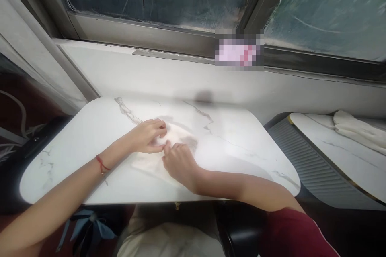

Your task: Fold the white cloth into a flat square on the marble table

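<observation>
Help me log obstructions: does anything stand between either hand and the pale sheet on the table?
Nothing visible does. The left hand and right hand are both at the pale sheet, which lies on the table, and no other item shows between. What they cover is hidden.

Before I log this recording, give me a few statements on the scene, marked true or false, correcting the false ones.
1. The left hand and right hand are close together over a pale item. True.
2. A bracelet circles the right wrist. False: the red bracelet is on the left wrist.
3. The tabletop under the hands is plain black. False: that tabletop is white with grey veining.
4. A pale cloth lies on another surface at the picture's right. True.
</observation>
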A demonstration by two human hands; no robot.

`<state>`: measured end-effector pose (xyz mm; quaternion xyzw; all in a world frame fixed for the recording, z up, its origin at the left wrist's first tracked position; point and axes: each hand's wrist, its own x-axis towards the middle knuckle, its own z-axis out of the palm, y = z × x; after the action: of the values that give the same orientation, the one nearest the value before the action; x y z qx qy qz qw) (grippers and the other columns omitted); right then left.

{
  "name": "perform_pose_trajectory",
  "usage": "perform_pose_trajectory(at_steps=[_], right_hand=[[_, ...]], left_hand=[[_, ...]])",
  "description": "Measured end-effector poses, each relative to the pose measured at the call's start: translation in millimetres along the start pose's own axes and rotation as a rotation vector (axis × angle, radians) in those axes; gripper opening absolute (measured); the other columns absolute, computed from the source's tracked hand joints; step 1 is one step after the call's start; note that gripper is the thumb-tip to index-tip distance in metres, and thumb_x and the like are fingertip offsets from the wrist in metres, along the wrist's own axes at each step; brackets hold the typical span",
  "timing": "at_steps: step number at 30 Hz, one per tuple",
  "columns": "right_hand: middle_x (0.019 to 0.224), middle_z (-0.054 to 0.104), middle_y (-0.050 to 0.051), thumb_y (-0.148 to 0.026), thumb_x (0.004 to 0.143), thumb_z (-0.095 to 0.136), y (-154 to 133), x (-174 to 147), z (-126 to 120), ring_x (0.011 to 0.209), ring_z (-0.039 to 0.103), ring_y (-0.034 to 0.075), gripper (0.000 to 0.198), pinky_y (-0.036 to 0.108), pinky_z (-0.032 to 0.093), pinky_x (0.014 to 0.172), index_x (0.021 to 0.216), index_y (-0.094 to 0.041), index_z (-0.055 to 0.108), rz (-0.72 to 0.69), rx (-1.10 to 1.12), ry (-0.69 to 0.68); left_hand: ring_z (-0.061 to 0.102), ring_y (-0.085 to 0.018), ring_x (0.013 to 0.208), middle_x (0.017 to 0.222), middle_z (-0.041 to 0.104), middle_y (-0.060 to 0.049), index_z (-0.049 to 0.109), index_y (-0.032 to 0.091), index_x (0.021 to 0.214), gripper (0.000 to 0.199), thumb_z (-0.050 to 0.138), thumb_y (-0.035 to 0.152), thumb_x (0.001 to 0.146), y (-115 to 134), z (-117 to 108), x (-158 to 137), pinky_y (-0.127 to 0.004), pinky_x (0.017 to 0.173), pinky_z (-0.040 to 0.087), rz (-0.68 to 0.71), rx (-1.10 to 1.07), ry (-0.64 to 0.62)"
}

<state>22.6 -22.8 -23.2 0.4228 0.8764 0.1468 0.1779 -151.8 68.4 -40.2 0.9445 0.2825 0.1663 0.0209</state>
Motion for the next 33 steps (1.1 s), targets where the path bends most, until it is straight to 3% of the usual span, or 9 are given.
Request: perform_pose_trajectory(at_steps=[7, 12, 16, 21, 26, 30, 33], right_hand=[[0.109, 0.072, 0.03, -0.021, 0.101, 0.036, 16.3, 12.7, 4.9, 0.094, 0.07, 0.033, 0.057, 0.035, 0.039, 0.068, 0.154, 0.002, 0.039, 0.16, 0.06, -0.089], [0.105, 0.073, 0.021, -0.014, 0.1, 0.034, 49.7, 35.6, 11.2, 0.094, 0.069, 0.027, 0.044, 0.033, 0.04, 0.073, 0.139, -0.008, 0.053, 0.298, 0.22, -0.073], [0.104, 0.072, 0.019, -0.011, 0.098, 0.035, 72.4, 49.6, 22.7, 0.095, 0.068, 0.026, 0.034, 0.032, 0.039, 0.074, 0.122, -0.01, 0.059, 0.353, 0.263, -0.07], [0.111, 0.068, 0.028, -0.019, 0.1, 0.033, 110.8, 61.0, 68.1, 0.102, 0.063, 0.032, 0.041, 0.036, 0.037, 0.08, 0.133, -0.004, 0.052, 0.383, 0.144, 0.093], [0.121, 0.064, 0.023, -0.021, 0.104, 0.024, 158.9, 60.5, 116.4, 0.109, 0.056, 0.031, 0.051, 0.035, 0.032, 0.085, 0.148, -0.01, 0.047, 0.362, 0.183, 0.229], [0.122, 0.064, 0.02, -0.021, 0.104, 0.025, 170.7, 46.3, 123.0, 0.106, 0.054, 0.028, 0.05, 0.033, 0.029, 0.082, 0.145, -0.013, 0.053, 0.408, 0.231, 0.245], [0.113, 0.067, 0.019, -0.021, 0.103, 0.029, 159.5, 22.0, 113.2, 0.097, 0.056, 0.027, 0.046, 0.033, 0.028, 0.077, 0.134, -0.013, 0.061, 0.409, 0.224, 0.197]], left_hand=[[0.065, -0.026, 0.104, 0.122, 0.068, -0.013, 0.061, 0.02, 0.101, 0.026, 0.047, 0.042, 0.101, -8.9, 14.9, -3.0, -0.041, 0.092, 0.05, -0.073, -0.028, 0.023], [0.057, -0.032, 0.129, 0.138, 0.061, -0.02, 0.057, 0.012, 0.124, 0.039, 0.039, 0.041, 0.105, -10.5, 36.4, 10.9, -0.046, 0.105, 0.045, -0.124, 0.109, 0.03], [0.062, -0.034, 0.114, 0.122, 0.065, -0.024, 0.062, 0.008, 0.117, 0.037, 0.037, 0.031, 0.103, -1.7, 51.3, 44.0, -0.046, 0.091, 0.047, -0.121, 0.308, -0.051], [0.059, -0.037, 0.113, 0.12, 0.063, -0.027, 0.06, 0.003, 0.122, 0.042, 0.032, 0.028, 0.103, -0.7, 63.4, 92.9, -0.047, 0.089, 0.044, -0.239, 0.383, -0.096], [0.053, -0.037, 0.122, 0.131, 0.059, -0.029, 0.054, -0.001, 0.129, 0.046, 0.032, 0.029, 0.103, -10.2, 72.7, 133.1, -0.047, 0.097, 0.039, -0.291, 0.337, -0.095], [0.057, -0.038, 0.114, 0.12, 0.064, -0.028, 0.057, 0.001, 0.125, 0.042, 0.033, 0.026, 0.102, -0.9, 75.3, 145.7, -0.047, 0.091, 0.04, -0.271, 0.313, -0.065], [0.059, -0.038, 0.108, 0.113, 0.066, -0.027, 0.06, 0.002, 0.121, 0.039, 0.035, 0.025, 0.102, 24.1, 72.5, 139.3, -0.046, 0.086, 0.041, -0.218, 0.355, -0.088]])
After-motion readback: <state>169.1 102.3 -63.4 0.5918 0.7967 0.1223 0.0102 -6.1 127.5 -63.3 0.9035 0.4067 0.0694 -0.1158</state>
